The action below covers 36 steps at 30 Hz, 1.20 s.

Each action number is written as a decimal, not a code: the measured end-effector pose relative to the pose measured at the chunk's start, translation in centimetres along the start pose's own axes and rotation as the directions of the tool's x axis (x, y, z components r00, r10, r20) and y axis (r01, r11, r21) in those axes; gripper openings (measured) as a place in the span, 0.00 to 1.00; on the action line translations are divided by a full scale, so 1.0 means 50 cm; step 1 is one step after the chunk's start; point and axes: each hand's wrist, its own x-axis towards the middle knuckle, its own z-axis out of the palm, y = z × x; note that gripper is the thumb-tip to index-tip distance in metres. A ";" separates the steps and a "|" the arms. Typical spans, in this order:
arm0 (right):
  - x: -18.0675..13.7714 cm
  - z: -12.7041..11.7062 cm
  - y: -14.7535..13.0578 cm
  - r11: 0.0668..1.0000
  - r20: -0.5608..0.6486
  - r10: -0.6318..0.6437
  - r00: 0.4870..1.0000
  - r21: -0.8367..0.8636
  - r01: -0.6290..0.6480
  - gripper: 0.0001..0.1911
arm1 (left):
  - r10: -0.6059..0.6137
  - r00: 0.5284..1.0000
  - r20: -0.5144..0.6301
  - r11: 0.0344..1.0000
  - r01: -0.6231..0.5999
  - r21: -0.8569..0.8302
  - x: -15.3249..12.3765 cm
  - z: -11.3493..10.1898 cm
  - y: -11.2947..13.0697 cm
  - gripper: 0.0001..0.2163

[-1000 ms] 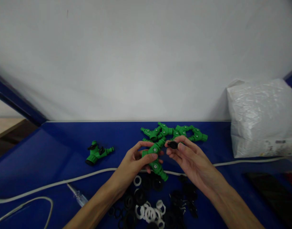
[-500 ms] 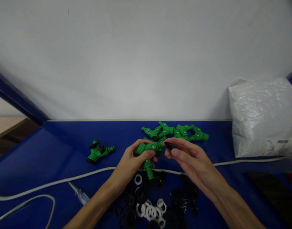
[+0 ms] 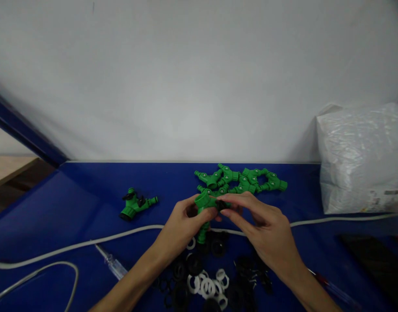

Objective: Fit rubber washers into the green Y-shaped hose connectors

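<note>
My left hand (image 3: pixel 189 219) is closed round a green Y-shaped hose splitter (image 3: pixel 202 201), one branch pointing down toward me. With thumb and fingertips, my right hand (image 3: pixel 259 216) pinches a small black valve lever (image 3: pixel 221 205) against the splitter's right branch. Whether the lever is seated there I cannot tell. Behind my hands lie several green splitters (image 3: pixel 247 185) without black levers. Off to the left rests another splitter (image 3: pixel 134 206) fitted with black levers.
White rings (image 3: pixel 208 287), black rings (image 3: pixel 181 297) and small black parts (image 3: pixel 250 271) lie in front. A white cable (image 3: pixel 121 237) crosses the blue table. Screwdrivers lie left (image 3: pixel 114 265) and right (image 3: pixel 338 292). A plastic-wrapped package (image 3: pixel 361 160) stands at the right.
My right hand has brought the black lever leftward onto the green splitter. The splitter has turned a little in my left hand. The view has shifted slightly.
</note>
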 end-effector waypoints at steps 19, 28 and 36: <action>-0.003 0.013 0.011 0.992 -0.063 0.088 0.994 0.098 -0.082 0.08 | 0.218 0.975 -0.034 0.949 -0.203 0.243 -0.024 0.008 -0.012 0.08; -0.004 0.010 0.013 0.988 -0.020 -0.149 0.989 -0.045 0.148 0.15 | 0.159 0.986 -0.053 0.928 -0.131 0.348 -0.027 0.008 -0.016 0.14; -0.014 0.010 0.014 0.945 0.028 -0.275 0.961 -0.179 0.275 0.17 | 0.133 0.990 -0.040 0.960 -0.119 0.253 -0.023 0.007 -0.019 0.14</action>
